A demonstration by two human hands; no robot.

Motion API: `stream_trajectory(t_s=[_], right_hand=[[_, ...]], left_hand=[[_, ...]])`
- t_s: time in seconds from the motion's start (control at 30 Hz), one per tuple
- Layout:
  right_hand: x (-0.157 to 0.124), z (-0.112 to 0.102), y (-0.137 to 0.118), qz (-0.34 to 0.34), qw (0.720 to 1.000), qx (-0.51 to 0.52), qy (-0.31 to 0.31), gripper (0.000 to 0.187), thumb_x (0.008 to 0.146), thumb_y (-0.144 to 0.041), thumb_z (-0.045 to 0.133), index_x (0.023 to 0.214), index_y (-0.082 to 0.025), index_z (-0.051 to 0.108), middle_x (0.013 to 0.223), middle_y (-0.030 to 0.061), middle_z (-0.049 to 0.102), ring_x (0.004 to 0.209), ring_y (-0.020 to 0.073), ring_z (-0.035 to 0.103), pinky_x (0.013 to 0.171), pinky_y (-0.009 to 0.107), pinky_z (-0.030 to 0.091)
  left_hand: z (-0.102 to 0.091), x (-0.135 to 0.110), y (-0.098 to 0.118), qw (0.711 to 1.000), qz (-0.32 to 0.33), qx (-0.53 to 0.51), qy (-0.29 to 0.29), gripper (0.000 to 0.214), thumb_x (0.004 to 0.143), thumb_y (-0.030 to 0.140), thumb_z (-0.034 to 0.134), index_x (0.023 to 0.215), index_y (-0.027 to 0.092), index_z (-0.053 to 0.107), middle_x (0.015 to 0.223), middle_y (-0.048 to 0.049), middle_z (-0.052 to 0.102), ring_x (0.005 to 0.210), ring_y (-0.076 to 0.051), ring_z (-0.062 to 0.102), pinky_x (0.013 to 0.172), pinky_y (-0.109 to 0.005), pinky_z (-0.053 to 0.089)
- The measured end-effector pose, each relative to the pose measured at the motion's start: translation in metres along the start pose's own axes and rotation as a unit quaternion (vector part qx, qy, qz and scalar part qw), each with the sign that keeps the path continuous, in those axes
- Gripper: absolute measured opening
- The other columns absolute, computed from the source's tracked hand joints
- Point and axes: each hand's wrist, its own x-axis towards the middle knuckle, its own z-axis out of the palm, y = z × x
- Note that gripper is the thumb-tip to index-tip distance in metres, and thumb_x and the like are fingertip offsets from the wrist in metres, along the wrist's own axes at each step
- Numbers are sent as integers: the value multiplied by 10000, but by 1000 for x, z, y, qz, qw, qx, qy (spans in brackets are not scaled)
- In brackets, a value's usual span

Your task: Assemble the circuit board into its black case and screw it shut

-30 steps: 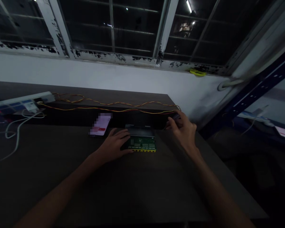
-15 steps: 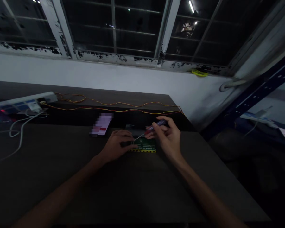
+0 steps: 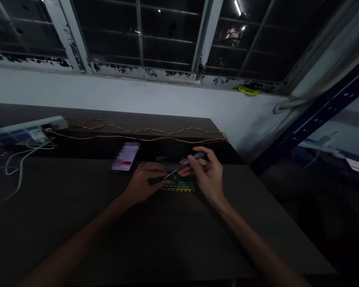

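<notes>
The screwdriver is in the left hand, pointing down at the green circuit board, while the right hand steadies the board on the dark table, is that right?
Not quite: the hands are swapped. In the head view the right hand holds the screwdriver, its tip angled down toward the green circuit board, while the left hand steadies the board on the dark table.

Between the hands lies a green circuit board [image 3: 179, 183] with a yellow-and-black striped edge. The screwdriver [image 3: 185, 162] handle shows red and purple. Orange-yellow twisted wires [image 3: 143, 134] run beyond, over the dark brown tabletop [image 3: 77, 207].
</notes>
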Motion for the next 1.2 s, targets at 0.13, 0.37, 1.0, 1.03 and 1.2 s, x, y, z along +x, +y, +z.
stream_trajectory(t_s=[0.13,0.37,1.0,1.03,1.2], right_hand=[[0,1,-1,-1,1000,11,4,375,832,-405,666,1105,-240,468,730,-14,712,533,159,693,511,291,596],[0,1,-1,-11,1000,-1,5,397,837,-430,661,1126,-239,467,726,-18,709,531,155,689,506,286,591],[-12,-2,2,-97,990,-102,-26,360,878,-349,626,1216,-264,536,837,9,707,658,171,720,659,346,629],[-12,-2,3,-102,988,-110,-29,359,879,-340,626,1219,-265,542,845,10,709,661,171,720,659,345,627],[-2,-5,0,-146,966,-204,-61,373,901,-311,597,1267,-266,543,874,10,714,694,166,714,698,348,604]], left_hand=[[1,0,1,1000,1,-20,5,157,861,357,690,879,224,771,946,-59,743,947,-213,685,826,-388,557],[-1,2,3,999,15,-26,10,95,851,294,704,835,229,772,896,-40,749,935,-209,687,822,-382,552],[3,-3,-4,999,-1,-19,-37,149,889,345,656,886,256,776,966,-41,757,962,-216,695,859,-415,554],[3,-3,-5,999,0,-15,-36,156,888,360,657,910,256,772,986,-43,756,975,-220,693,867,-421,551],[-5,-1,-13,998,-13,28,-53,380,790,476,738,1099,256,720,1169,-72,705,1128,-268,633,974,-462,491]])
